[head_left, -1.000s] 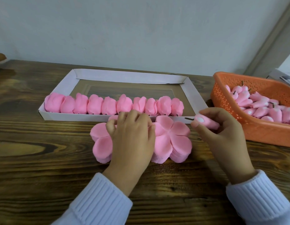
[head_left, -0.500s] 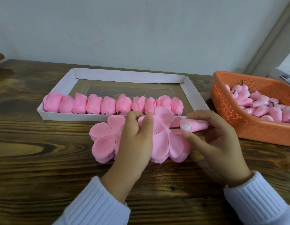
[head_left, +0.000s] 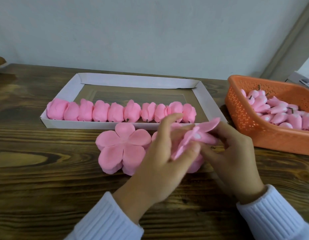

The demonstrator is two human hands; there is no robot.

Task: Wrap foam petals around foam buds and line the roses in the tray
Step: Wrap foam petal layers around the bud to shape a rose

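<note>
Lifted off the petal stack (head_left: 122, 149) since half a second ago: one petal sheet (head_left: 209, 126), threaded on the bud (head_left: 210, 139). Left hand (head_left: 164, 156) pinches the sheet, right hand (head_left: 235, 153) grips the bud, hands almost touching. Tray (head_left: 208, 103) edge just behind, roses (head_left: 115, 111) lining its near wall. Orange basket (head_left: 254, 134) near right. Dark wood surface (head_left: 46, 179), pale wall (head_left: 150, 32).

The single view comes from a wide-angle camera worn on the person's head, above the near edge of the wooden table (head_left: 46, 179) and facing forward and down toward the wall (head_left: 150, 32) at 12 o'clock. It sits close: the left hand (head_left: 160, 163) and right hand (head_left: 236, 158) fill the lower centre, the tray (head_left: 136, 81) lies just beyond, and the frame cuts the basket (head_left: 254, 135) at 3 o'clock.
</note>
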